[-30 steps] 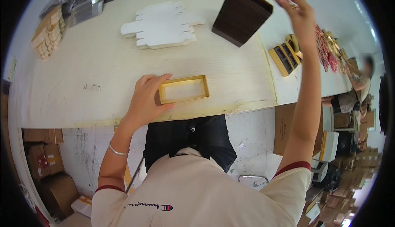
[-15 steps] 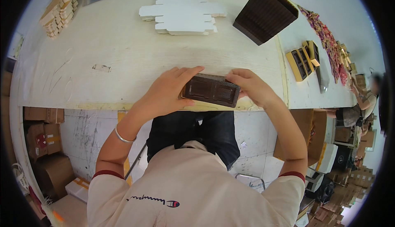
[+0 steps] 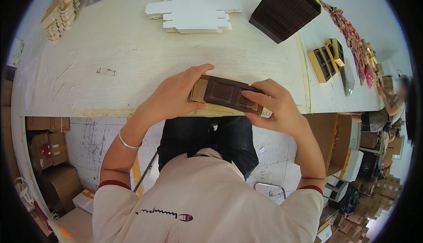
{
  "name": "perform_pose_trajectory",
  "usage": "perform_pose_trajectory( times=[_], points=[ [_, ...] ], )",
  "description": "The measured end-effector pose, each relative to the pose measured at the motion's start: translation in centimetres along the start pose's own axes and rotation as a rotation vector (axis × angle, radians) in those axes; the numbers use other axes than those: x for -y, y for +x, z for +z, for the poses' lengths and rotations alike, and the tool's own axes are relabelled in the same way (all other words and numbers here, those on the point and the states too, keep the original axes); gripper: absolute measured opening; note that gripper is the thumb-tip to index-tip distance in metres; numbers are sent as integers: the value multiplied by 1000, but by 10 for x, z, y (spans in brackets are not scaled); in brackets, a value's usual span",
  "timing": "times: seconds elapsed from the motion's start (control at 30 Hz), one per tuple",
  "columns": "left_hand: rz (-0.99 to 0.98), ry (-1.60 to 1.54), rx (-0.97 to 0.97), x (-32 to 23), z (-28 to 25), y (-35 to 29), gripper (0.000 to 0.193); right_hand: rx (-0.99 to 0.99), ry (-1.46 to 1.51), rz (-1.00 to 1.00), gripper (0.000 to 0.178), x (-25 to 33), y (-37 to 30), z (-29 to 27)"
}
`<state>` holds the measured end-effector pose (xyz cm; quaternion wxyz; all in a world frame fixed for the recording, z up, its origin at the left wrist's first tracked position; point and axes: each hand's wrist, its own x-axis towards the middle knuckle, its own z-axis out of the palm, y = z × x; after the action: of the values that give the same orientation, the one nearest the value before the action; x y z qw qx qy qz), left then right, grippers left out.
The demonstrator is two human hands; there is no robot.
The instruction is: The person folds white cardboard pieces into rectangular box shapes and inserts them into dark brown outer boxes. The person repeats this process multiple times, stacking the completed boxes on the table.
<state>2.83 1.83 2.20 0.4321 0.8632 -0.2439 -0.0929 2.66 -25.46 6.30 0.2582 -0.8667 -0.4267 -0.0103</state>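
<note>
A dark brown plastic insert tray [image 3: 221,92] with moulded compartments lies at a slant over a small gold-edged cardboard box [image 3: 199,89] near the table's front edge. The box's tan inside shows at its left end, past the tray. My left hand [image 3: 172,93] grips that end, fingers on the far side and thumb on the near side. My right hand [image 3: 277,106] holds the tray's right end, fingertips reaching over a compartment and thumb along the near side. The box's right end is hidden beneath tray and hand.
White flat cartons [image 3: 194,7] are stacked at the far middle of the table [image 3: 145,49]. A tall stack of brown trays [image 3: 284,11] stands to their right. Several gold boxes [image 3: 322,64] with brown inserts sit farther right. Wood-coloured pieces [image 3: 59,14] are piled far left; a person [image 3: 392,102] is far right.
The tray has shifted right against the box, baring the box's left end. My right hand has moved from the tray's far right corner to over its right end. My left hand keeps its hold.
</note>
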Motion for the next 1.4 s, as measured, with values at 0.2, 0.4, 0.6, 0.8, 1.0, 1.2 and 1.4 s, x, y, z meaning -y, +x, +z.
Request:
perform_pose_trajectory(
  times=[0.2,0.4,0.6,0.8,1.0,1.2,1.4],
  points=[
    [63,45,77,2,4,4,75,48,-1,85,47,5,13,16],
    [122,304,-22,10,-2,1,73,64,354,213,40,4,6,14],
    [180,308,-19,2,14,5,98,-133,38,-174,33,-12,10,30],
    [181,476,-30,0,13,11,101,-18,159,-41,37,0,16,21],
    [231,426,9,5,8,22,101,158,-85,-195,36,-23,27,14],
    [198,577,-50,-2,15,16,88,165,-136,-186,37,-24,27,19],
    [192,515,-55,-4,17,13,80,122,-139,-102,41,-9,23,18]
  ],
)
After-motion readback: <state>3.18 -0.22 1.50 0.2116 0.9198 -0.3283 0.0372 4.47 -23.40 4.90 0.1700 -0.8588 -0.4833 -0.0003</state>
